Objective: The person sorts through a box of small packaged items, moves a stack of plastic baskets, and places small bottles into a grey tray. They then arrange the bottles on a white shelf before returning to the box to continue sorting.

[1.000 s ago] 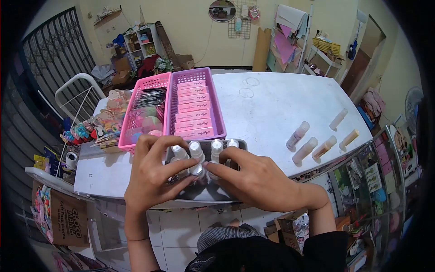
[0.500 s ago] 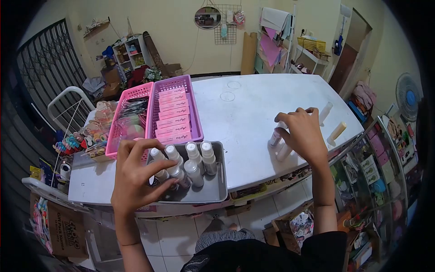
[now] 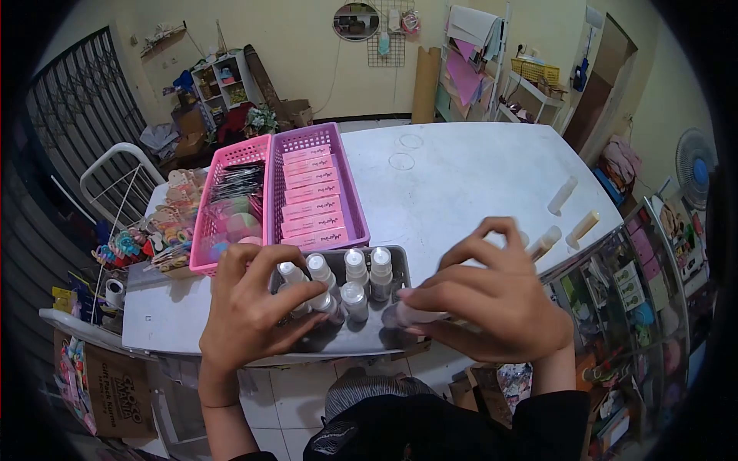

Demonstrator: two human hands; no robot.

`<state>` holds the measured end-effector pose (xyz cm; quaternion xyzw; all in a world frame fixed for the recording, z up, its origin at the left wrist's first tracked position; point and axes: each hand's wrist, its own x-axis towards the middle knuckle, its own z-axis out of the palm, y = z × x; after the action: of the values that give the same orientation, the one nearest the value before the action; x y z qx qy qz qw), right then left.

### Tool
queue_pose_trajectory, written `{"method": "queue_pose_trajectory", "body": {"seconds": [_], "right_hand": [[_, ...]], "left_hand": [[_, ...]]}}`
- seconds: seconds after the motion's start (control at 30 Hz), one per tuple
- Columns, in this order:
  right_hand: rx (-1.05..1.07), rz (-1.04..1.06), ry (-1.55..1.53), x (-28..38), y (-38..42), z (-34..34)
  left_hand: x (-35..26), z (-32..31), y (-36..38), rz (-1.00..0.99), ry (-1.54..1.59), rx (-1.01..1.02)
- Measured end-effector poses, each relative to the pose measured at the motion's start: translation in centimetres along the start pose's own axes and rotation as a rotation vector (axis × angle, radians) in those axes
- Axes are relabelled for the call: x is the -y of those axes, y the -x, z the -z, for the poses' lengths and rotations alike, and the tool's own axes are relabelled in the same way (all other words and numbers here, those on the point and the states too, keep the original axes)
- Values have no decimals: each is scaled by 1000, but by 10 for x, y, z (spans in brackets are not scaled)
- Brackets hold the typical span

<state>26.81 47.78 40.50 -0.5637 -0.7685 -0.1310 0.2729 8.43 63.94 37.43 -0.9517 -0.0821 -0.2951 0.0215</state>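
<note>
A grey tray (image 3: 398, 269) at the table's front edge holds several small clear spray bottles with white tops, among them an upright spray bottle (image 3: 354, 301). My left hand (image 3: 257, 307) is over the tray's left end, thumb and forefinger apart beside the bottles there and partly covering them. Over the tray's right end, my right hand (image 3: 496, 303) grips a spray bottle (image 3: 415, 313) tilted on its side and blurred by motion. Beyond that hand, a clear bottle (image 3: 546, 242), another clear bottle (image 3: 565, 196) and a cream-coloured bottle (image 3: 584, 229) are on the white table (image 3: 461, 184).
Behind the tray, a purple basket (image 3: 355, 207) holds pink boxes (image 3: 311, 207). A pink basket (image 3: 201, 238) with black packets adjoins it. Hair accessories (image 3: 173, 219) lie farther left. On the right stands a glass display case (image 3: 646, 269); a cardboard box (image 3: 115, 388) is low at left.
My right hand has come from the table's right side to the tray, bringing a spray bottle. My left hand stays by the tray's bottles; the view has shifted slightly.
</note>
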Motion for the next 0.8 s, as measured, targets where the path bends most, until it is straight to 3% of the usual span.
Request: {"method": "queue_pose_trajectory", "body": {"seconds": [0.23, 0.5, 0.6, 0.67, 0.8], "right_hand": [[169, -62, 125, -8, -1, -40], [127, -72, 256, -4, 4, -39], [3, -220, 169, -11, 20, -18], [74, -446, 351, -18, 35, 3], [130, -591, 543, -38, 61, 6]], "left_hand": [[0, -3, 1, -12, 4, -13], [-1, -4, 1, 6, 11, -21], [1, -4, 1, 4, 21, 1], [1, -3, 0, 17, 26, 3], [2, -5, -1, -7, 35, -44]]}}
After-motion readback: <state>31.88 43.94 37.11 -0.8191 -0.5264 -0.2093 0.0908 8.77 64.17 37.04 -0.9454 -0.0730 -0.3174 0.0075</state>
